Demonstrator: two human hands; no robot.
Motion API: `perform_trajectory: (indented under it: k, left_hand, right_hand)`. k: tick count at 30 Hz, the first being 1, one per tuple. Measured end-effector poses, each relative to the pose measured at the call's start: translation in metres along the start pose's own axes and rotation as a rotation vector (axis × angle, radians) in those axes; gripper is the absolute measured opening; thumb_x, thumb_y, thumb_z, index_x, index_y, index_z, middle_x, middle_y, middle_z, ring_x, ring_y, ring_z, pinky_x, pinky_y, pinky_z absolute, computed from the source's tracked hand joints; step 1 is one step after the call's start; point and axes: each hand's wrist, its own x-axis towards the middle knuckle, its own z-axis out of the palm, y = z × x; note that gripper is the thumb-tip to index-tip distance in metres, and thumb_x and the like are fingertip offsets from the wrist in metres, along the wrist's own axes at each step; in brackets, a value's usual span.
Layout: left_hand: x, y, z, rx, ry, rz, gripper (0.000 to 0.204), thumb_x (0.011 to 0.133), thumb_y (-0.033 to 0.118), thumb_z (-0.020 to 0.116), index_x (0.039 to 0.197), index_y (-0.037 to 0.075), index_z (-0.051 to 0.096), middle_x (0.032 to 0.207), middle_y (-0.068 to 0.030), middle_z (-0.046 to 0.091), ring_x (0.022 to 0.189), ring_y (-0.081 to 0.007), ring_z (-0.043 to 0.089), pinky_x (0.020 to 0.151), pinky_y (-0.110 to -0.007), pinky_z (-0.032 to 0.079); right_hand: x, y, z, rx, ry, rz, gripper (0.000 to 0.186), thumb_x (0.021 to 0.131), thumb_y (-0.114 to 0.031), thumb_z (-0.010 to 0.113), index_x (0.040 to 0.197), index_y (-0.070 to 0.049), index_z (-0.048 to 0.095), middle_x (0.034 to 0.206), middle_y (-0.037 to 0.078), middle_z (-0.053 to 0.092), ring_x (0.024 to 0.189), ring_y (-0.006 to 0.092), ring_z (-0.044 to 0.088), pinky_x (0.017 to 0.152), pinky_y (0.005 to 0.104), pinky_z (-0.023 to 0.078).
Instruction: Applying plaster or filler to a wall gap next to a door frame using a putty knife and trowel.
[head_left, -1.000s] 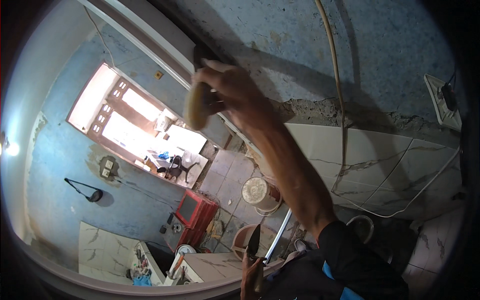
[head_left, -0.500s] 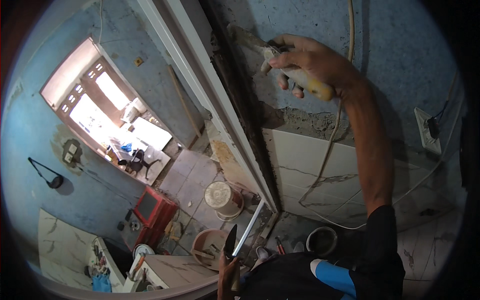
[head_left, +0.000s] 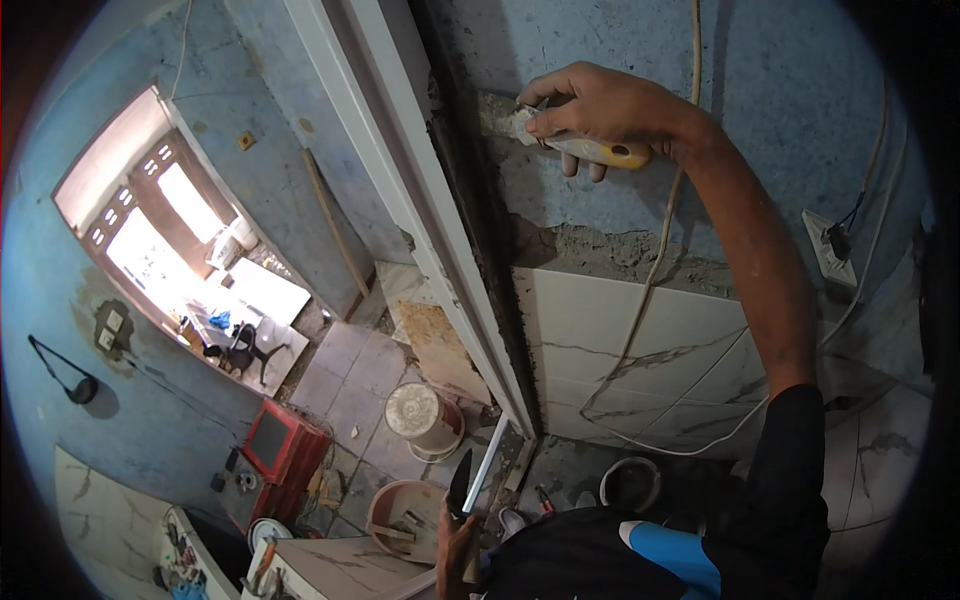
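My right hand (head_left: 620,108) is closed around the yellow-and-white handle of a scraper (head_left: 595,150), high on the blue wall (head_left: 610,215). The blade, smeared with grey, points left at a rough patch beside the white door frame (head_left: 400,190); I cannot tell if it touches. At the lower edge, my left hand (head_left: 455,540) grips a tool with a dark pointed head (head_left: 461,485) and a pale handle. Its kind is unclear.
Under the blue wall runs a white marbled tile panel (head_left: 630,325), crossed by a loose cable (head_left: 655,265). A bucket (head_left: 425,415), a pink basin (head_left: 385,530) and a red cabinet (head_left: 285,455) stand left of the frame. A round pail (head_left: 632,485) is near my feet.
The scraper has turned more level: its blade end dropped and its handle rose against the wall. The whole view shifted slightly. My left hand still holds the dark-headed tool.
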Motion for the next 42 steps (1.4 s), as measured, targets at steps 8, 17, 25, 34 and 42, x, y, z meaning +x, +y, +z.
perform_trajectory:
  k: [8,17,25,34,42]
  left_hand:
    - [0.007,-0.006,-0.015,0.012,0.006,0.019,0.059,0.074,0.007,0.066,0.128,0.000,0.041,0.089,-0.0131,0.057,0.068,-0.0193,0.061,0.057,-0.030,0.051]
    - [0.050,-0.089,-0.036,0.089,0.026,0.159,0.054,0.074,0.007,0.066,0.124,0.001,0.045,0.088,-0.0120,0.058,0.069,-0.0185,0.059,0.058,-0.029,0.050]
    - [0.045,-0.067,-0.035,0.100,-0.007,0.077,0.057,0.075,0.009,0.068,0.127,0.000,0.045,0.108,-0.0175,0.059,0.099,-0.0295,0.057,0.086,-0.036,0.045]
    - [0.067,-0.111,-0.054,0.209,0.027,0.241,0.061,0.072,0.005,0.066,0.129,0.000,0.042,0.103,-0.0139,0.055,0.075,-0.0203,0.059,0.062,-0.031,0.050]
    - [0.081,-0.115,-0.059,0.166,-0.022,0.203,0.065,0.072,0.005,0.066,0.131,0.001,0.040,0.101,-0.0144,0.057,0.074,-0.0209,0.060,0.062,-0.031,0.050]
  right_hand:
    - [0.009,-0.004,0.006,-0.064,-0.002,-0.039,0.053,0.088,-0.023,0.062,0.127,0.008,0.047,0.101,0.022,0.063,0.068,0.0219,0.068,0.047,0.0302,0.056]
    - [-0.003,-0.013,-0.011,-0.163,0.108,-0.063,0.050,0.088,-0.023,0.062,0.126,0.006,0.049,0.098,0.022,0.064,0.068,0.0202,0.068,0.045,0.0288,0.055]
    - [0.006,-0.040,-0.006,-0.217,0.163,-0.026,0.049,0.089,-0.022,0.060,0.126,0.007,0.049,0.096,0.023,0.065,0.066,0.0204,0.069,0.045,0.0297,0.055]
    - [0.017,-0.032,-0.030,-0.303,0.003,-0.210,0.048,0.088,-0.024,0.062,0.123,0.007,0.052,0.093,0.020,0.065,0.063,0.0171,0.068,0.048,0.0252,0.054]
    - [0.007,-0.073,-0.041,-0.249,0.052,0.125,0.047,0.086,-0.023,0.065,0.123,0.005,0.054,0.091,0.017,0.068,0.067,0.0188,0.068,0.053,0.0288,0.055]
